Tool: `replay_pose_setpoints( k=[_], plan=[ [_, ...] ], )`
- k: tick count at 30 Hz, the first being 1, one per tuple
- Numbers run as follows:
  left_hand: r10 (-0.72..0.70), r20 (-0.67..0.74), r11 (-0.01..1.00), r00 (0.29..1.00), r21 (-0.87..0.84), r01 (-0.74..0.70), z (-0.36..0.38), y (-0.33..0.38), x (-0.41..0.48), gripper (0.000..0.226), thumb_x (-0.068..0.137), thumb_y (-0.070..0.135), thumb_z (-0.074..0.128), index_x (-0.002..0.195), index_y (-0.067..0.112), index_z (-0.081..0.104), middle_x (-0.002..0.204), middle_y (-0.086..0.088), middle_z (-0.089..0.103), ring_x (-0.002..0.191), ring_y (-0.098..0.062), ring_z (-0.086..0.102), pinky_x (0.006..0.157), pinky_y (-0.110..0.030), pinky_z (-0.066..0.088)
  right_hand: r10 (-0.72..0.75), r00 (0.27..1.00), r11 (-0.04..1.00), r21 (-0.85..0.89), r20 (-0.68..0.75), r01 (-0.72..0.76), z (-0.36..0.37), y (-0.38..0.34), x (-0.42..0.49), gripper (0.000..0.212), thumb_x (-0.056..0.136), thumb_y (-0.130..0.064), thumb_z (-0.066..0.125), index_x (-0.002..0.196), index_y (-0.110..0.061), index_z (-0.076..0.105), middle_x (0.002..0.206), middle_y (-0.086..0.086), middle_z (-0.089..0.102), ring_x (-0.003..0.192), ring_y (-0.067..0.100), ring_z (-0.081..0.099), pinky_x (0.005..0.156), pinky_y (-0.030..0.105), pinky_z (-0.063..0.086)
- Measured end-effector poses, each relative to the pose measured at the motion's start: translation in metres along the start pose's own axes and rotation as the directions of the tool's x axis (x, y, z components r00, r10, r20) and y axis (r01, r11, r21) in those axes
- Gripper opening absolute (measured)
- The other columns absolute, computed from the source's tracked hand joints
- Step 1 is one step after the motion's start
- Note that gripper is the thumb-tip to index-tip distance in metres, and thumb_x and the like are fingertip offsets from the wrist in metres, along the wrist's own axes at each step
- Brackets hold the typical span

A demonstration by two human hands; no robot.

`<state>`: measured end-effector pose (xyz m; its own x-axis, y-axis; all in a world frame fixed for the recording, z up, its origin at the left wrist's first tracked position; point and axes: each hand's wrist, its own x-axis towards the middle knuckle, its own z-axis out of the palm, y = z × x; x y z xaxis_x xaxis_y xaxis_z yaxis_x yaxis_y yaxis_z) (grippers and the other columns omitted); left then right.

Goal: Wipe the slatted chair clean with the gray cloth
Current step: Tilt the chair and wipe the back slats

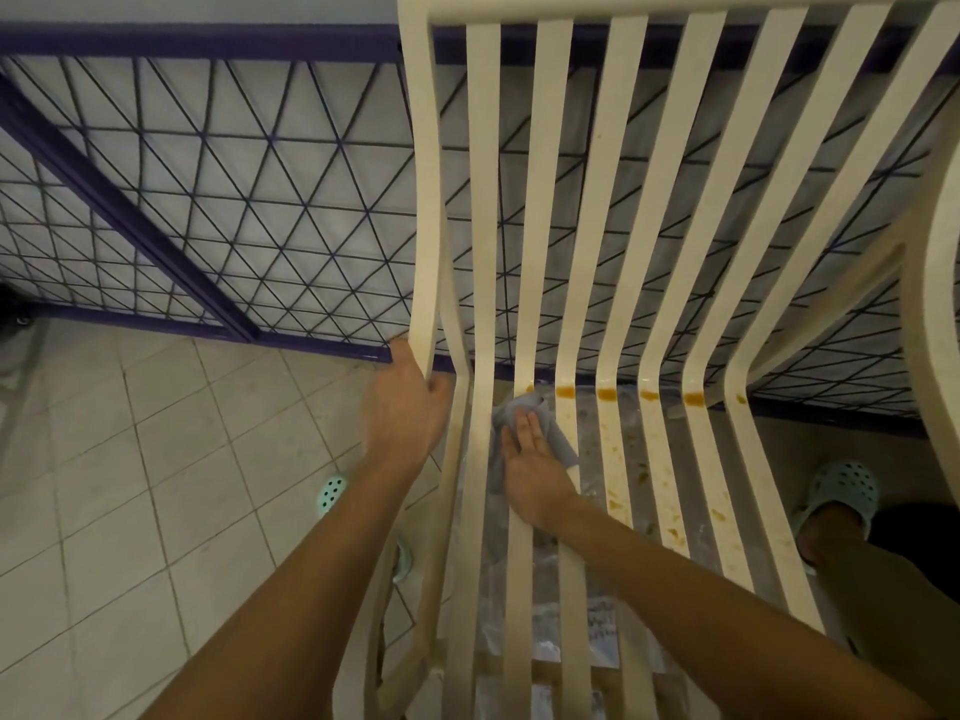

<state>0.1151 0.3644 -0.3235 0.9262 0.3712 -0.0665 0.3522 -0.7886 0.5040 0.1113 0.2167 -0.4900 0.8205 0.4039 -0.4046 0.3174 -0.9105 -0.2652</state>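
Your left hand (405, 407) is wrapped around the outer left edge of the slatted chair (623, 252), right where the backrest bends into the seat, fingers curled round the frame. Your right hand (530, 459) lies flat with fingers stretched out, pressing the gray cloth (511, 413) onto the seat slats close to that bend, so it's pinning the cloth down rather than clenching it.

That chair is cream plastic, with long slats running down the back and curving forward into the seat. It's pretty grubby: there's a row of orange-brown blobs (605, 393) sitting right in the crease on the slats to the right of the cloth, plus smaller splatters of the same colour scattered along the seat slats further toward you. The slats under and left of the cloth look cleaner.

The cloth is bunched up, a bit of it poking out past your fingertips and another flap hanging off to the right of your hand.

Behind the chair there's a dark purple metal grille (234, 200), and the tiled floor (130, 459) is off to the left. Your mint-green clogs (844, 485) show on either side of the seat.
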Motion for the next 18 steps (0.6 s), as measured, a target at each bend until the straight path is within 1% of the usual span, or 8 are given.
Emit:
replay_pose_setpoints(
  k=[4,7,9,11,12,14,16,18],
  plan=[
    [-0.004,0.010,1.000,1.000,0.010,0.004,0.001,-0.002,0.003,0.041,0.093,0.022,0.052,0.127,0.005,0.037,0.106,-0.021,0.061,0.084,-0.032,0.060,0.068,-0.041,0.054,0.036,0.999,0.999,0.019,0.018,-0.036,-0.014,0.008,0.031,0.070,0.100,-0.015,0.036,0.151,-0.004,-0.010,0.154,0.019,-0.028,0.143,0.037,-0.024,0.121,0.045,-0.001],
    [-0.007,0.016,1.000,1.000,0.029,0.006,0.002,-0.001,0.002,0.039,0.093,0.023,0.051,0.126,0.007,0.037,0.110,-0.020,0.061,0.083,-0.029,0.059,0.067,-0.038,0.054,0.036,0.999,0.999,0.030,0.013,-0.036,-0.023,0.012,0.044,0.075,0.099,-0.016,0.040,0.150,-0.004,-0.013,0.153,0.018,-0.031,0.142,0.037,-0.026,0.121,0.045,-0.001],
    [-0.016,0.016,0.999,1.000,0.037,0.016,0.002,-0.001,0.002,0.039,0.094,0.023,0.052,0.126,0.008,0.036,0.112,-0.021,0.061,0.085,-0.029,0.061,0.067,-0.036,0.055,0.033,0.999,0.999,0.033,-0.006,-0.033,-0.021,0.012,0.048,0.077,0.099,-0.020,0.041,0.149,-0.004,-0.016,0.150,0.016,-0.035,0.139,0.036,-0.032,0.118,0.044,-0.016],
    [-0.019,0.016,0.999,1.000,0.038,0.018,0.002,0.001,0.001,0.038,0.094,0.023,0.052,0.126,0.009,0.036,0.112,-0.020,0.061,0.081,-0.025,0.058,0.066,-0.034,0.054,0.049,0.998,0.996,0.076,-0.039,-0.046,-0.015,0.011,0.049,0.080,0.098,-0.025,0.044,0.150,-0.004,-0.013,0.147,0.015,-0.036,0.131,0.031,-0.045,0.108,0.039,-0.031],
    [-0.021,0.016,0.999,1.000,0.036,0.021,0.001,0.001,0.001,0.038,0.094,0.023,0.052,0.126,0.009,0.036,0.112,-0.020,0.060,0.081,-0.025,0.058,0.066,-0.034,0.054,0.056,0.998,0.996,0.076,-0.035,-0.053,-0.012,0.009,0.048,0.081,0.098,-0.026,0.044,0.150,-0.003,-0.012,0.148,0.016,-0.035,0.130,0.031,-0.046,0.107,0.039,-0.031],
    [-0.023,0.017,0.999,1.000,0.032,0.023,0.000,0.002,-0.001,0.038,0.094,0.022,0.052,0.127,0.009,0.036,0.112,-0.019,0.060,0.084,-0.027,0.060,0.067,-0.034,0.055,0.078,0.997,0.996,0.052,-0.023,-0.076,-0.010,0.006,0.042,0.079,0.098,-0.026,0.041,0.149,-0.001,-0.015,0.152,0.020,-0.030,0.137,0.036,-0.035,0.110,0.044,-0.023],
    [-0.023,0.014,0.999,1.000,0.028,0.022,-0.001,0.002,0.000,0.038,0.094,0.021,0.052,0.127,0.008,0.036,0.108,-0.018,0.060,0.079,-0.023,0.056,0.066,-0.033,0.054,0.082,0.996,0.996,0.036,-0.025,-0.081,-0.011,0.001,0.032,0.078,0.098,-0.023,0.039,0.149,-0.001,-0.016,0.153,0.022,-0.029,0.141,0.040,-0.027,0.110,0.045,-0.019],
    [-0.021,0.014,0.999,1.000,0.029,0.021,0.000,0.003,0.000,0.037,0.094,0.021,0.051,0.126,0.007,0.037,0.105,-0.018,0.061,0.075,-0.021,0.051,0.062,-0.034,0.051,0.084,0.996,0.996,0.007,-0.038,-0.084,-0.010,-0.002,0.020,0.079,0.098,-0.020,0.040,0.149,-0.001,-0.017,0.153,0.023,-0.028,0.142,0.041,-0.025,0.109,0.044,-0.020]
  ],
)
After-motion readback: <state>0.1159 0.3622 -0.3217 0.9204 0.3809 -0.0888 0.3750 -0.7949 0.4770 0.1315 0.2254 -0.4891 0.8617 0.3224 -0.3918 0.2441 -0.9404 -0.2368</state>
